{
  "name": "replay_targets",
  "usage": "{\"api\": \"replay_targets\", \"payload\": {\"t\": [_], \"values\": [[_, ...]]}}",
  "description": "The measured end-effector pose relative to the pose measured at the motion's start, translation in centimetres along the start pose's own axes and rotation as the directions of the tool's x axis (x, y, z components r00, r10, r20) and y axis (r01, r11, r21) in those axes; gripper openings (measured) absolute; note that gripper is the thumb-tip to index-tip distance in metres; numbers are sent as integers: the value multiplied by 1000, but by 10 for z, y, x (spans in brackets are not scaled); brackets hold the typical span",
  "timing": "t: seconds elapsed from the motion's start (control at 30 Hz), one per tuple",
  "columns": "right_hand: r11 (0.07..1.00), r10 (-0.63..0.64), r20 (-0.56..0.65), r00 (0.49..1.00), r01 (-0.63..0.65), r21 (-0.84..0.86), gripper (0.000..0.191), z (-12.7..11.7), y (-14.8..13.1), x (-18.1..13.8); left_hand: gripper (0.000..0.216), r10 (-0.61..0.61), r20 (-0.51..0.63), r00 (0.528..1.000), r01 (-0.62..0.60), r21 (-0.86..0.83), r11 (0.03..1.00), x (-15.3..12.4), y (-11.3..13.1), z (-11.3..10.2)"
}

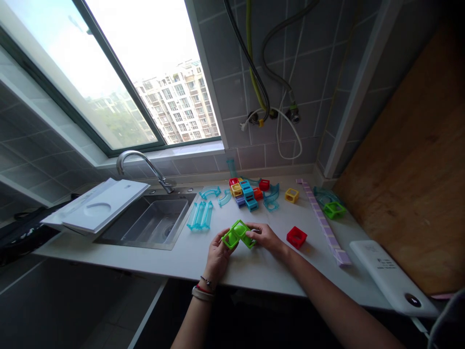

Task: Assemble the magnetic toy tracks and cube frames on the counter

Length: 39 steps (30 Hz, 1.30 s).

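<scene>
The counter [254, 271] is running off under the bottom edge, and a brown board [410, 160] leaning at the right is cutting off at the frame's side. The sink [152, 220] is lying partly under a white tray [98, 206] that is hiding its left end, with one curved tap [141, 162] rising behind it. A long pale purple strip [323, 223] is stretching along the counter toward a white device [388, 276] whose markings are too small to read. Behind the hands, a cluster of coloured blocks [247, 191] is sitting packed so tightly that an exact count is not possible; three clear blue curved pieces [199, 215] are lying side by side near the sink. One red block [297, 237], one yellow block [291, 195] and one green block [334, 210] are each standing alone. The left hand [217, 254] and right hand [265, 236] are both gripping two joined green blocks [239, 234] just above the counter's front, fingers closing around them and covering their ends.
</scene>
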State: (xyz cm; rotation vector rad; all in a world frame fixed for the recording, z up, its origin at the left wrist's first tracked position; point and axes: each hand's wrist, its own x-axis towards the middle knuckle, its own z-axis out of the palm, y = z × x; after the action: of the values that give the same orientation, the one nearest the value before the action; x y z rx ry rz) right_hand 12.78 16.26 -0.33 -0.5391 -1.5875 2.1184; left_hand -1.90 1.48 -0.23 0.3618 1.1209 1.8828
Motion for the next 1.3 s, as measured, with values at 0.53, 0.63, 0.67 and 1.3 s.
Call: {"api": "replay_targets", "payload": {"t": [0.53,0.63,0.67,1.3], "values": [[988,49,-92,995,-35,149,49,7,-13,-1,58,15,77,997,-7,-102,995,-7,14,1],[947,27,-188,982,35,319,38,-4,-18,0,56,9,91,996,2,-113,994,-9,16,1],[924,27,-224,974,62,377,34,-9,-19,1,54,-1,88,996,9,-86,996,-10,15,2],[915,-404,-683,609,278,-293,51,-84,-121,45,27,48,212,976,-118,331,936,-11,2,7]]}}
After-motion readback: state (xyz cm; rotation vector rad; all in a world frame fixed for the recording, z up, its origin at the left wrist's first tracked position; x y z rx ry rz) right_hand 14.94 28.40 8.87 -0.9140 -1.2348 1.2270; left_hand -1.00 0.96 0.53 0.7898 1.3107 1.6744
